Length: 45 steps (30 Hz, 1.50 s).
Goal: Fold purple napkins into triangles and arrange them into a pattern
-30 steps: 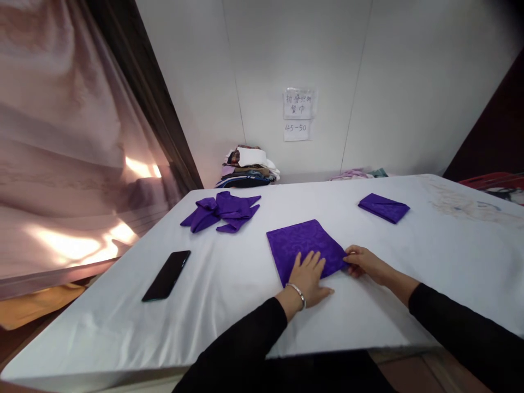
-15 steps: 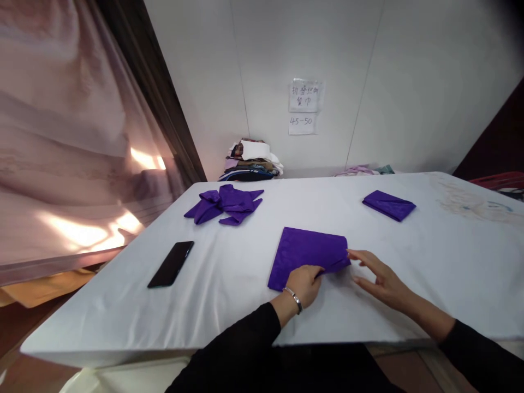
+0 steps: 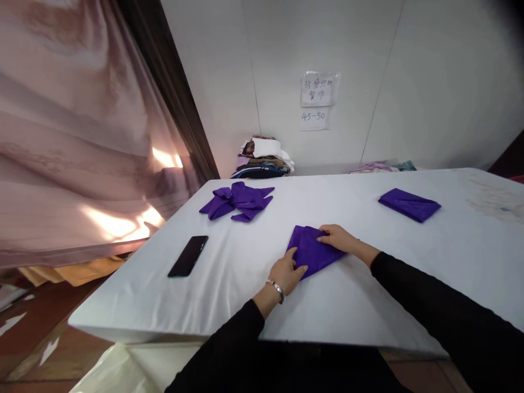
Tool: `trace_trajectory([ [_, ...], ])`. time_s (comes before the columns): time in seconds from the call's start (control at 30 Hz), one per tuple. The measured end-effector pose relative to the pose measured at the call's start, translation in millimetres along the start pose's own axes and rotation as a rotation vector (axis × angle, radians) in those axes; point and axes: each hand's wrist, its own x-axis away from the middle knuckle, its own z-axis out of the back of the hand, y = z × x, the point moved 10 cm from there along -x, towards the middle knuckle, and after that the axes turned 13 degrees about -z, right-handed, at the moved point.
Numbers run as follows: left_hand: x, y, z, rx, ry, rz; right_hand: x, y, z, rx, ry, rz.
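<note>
A purple cloth napkin (image 3: 313, 255) lies partly folded on the white-covered table in front of me. My left hand (image 3: 284, 273), with a silver bracelet at the wrist, rests at its lower left edge, thumb and index finger spread apart on the cloth. Across the upper right side reaches my right hand (image 3: 338, 238), its fingers closed on the edge of a flap turned over to the left. The palm side of that hand is hidden.
A folded purple napkin (image 3: 409, 204) lies at the right. Crumpled purple cloth (image 3: 245, 201) lies back left, with a black phone (image 3: 188, 256) nearer me. Stacked clothes (image 3: 262, 161) stand by the wall, behind the white table (image 3: 229, 305). A pink curtain (image 3: 82, 136) hangs left.
My right hand has moved left and away from me, carrying the napkin's right side over onto the rest. My left hand has shifted to the lower left edge, its fingers spreading. The view has turned slightly.
</note>
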Motion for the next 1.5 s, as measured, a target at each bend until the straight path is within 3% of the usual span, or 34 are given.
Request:
trace_trajectory([
  [0.2,29,-25,20.1,-0.073,0.096,0.027,-37,1,-15,0.107,0.04,-0.031],
  [0.47,50,-35,32.1,-0.043,0.265,-0.067,-38,11,-21,0.188,0.137,-0.1],
  [1.07,54,-30,27.8,-0.121,0.276,-0.161,-35,5,-18,0.268,0.268,-0.095],
  [1.5,56,-26,31.1,-0.198,0.256,-0.147,-35,7,-18,0.296,0.326,-0.044],
])
